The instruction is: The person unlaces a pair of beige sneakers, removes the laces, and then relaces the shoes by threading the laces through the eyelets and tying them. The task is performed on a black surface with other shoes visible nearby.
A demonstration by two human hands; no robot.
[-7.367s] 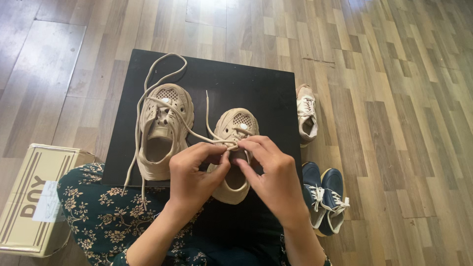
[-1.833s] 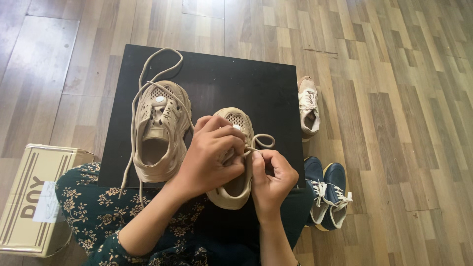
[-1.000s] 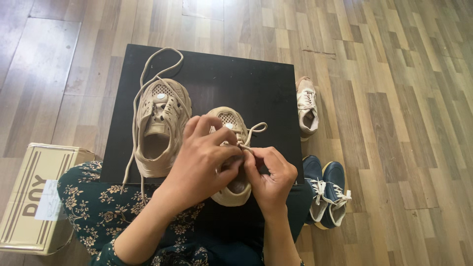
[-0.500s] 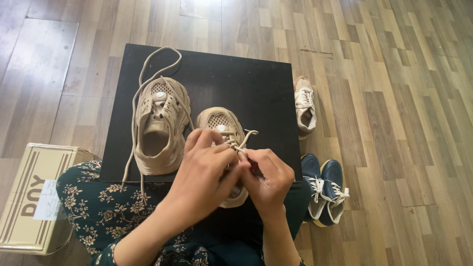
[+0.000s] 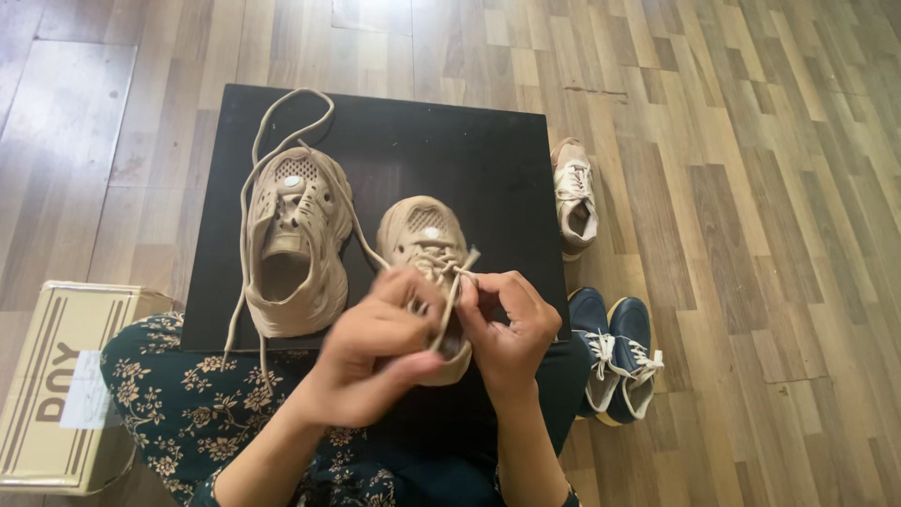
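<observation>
My left hand (image 5: pixel 375 352) and right hand (image 5: pixel 511 329) are both bent over the near beige shoe (image 5: pixel 424 246), which sits toe-away on the black table (image 5: pixel 488 160) just above my lap. Each grip is pinched shut on the beige lace (image 5: pixel 454 286): the right fingers close around a strand at the tongue, the left curled on the part that runs down over the shoe's opening (the left is blurred, so exactly which fingers pinch I cannot tell). The lace looks thin, soft and limp, likely to slip unless it is held close to the eyelets; the shoe itself seems light, with a perforated, foam-like upper that would dent rather than break, best steadied at the heel or sides. Its mate, the second beige shoe (image 5: pixel 293 239), lies just beside it on the left, its long lace loose and looping over the table. A cardboard shoebox (image 5: pixel 56 385) stands on the wooden floor at my left knee, and I cannot see inside it
</observation>
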